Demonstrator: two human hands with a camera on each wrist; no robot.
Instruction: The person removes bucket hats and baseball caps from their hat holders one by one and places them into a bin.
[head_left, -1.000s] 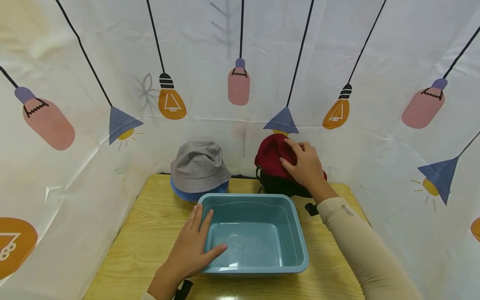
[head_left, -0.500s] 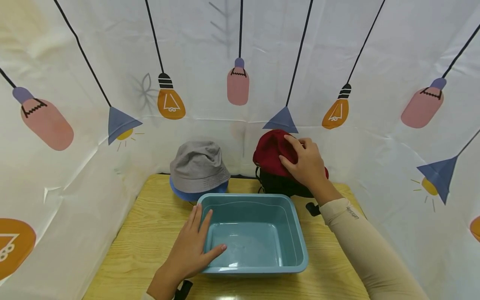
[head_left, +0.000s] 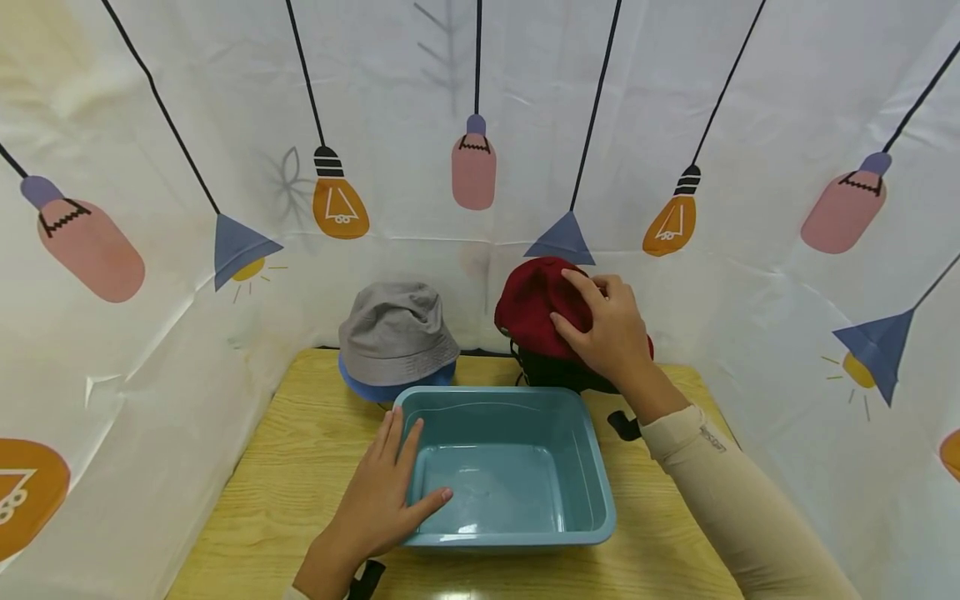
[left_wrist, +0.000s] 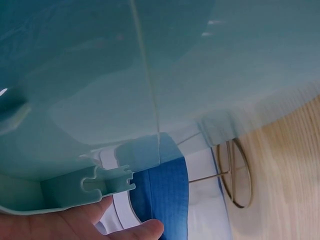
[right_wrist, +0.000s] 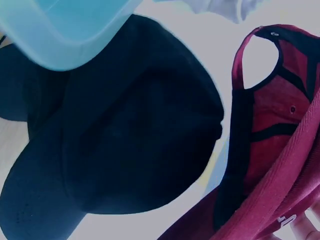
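Note:
My right hand [head_left: 611, 333] grips the crown of a red baseball cap [head_left: 528, 308] at the back right. In the right wrist view, the red cap's inside and its back strap opening [right_wrist: 240, 62] show, apart from a dark baseball cap [right_wrist: 140, 115]. That dark cap sits directly below the red one in the head view. My left hand [head_left: 378, 500] lies with straight, spread fingers along the left rim of a light blue plastic basin [head_left: 487, 475]. Its fingertips [left_wrist: 150, 229] show past the basin's rim in the left wrist view.
Behind the basin's left corner, a grey bucket hat [head_left: 397, 333] sits over a blue hat [head_left: 386, 390]. A thin wire stand [left_wrist: 242, 175] shows near the blue hat. Everything stands on a wooden table [head_left: 262, 467], backed by a white lamp-patterned cloth [head_left: 420, 192].
The red cap has risen a little and shifted left in my right hand, above the dark cap. My left hand and the basin have stayed in place.

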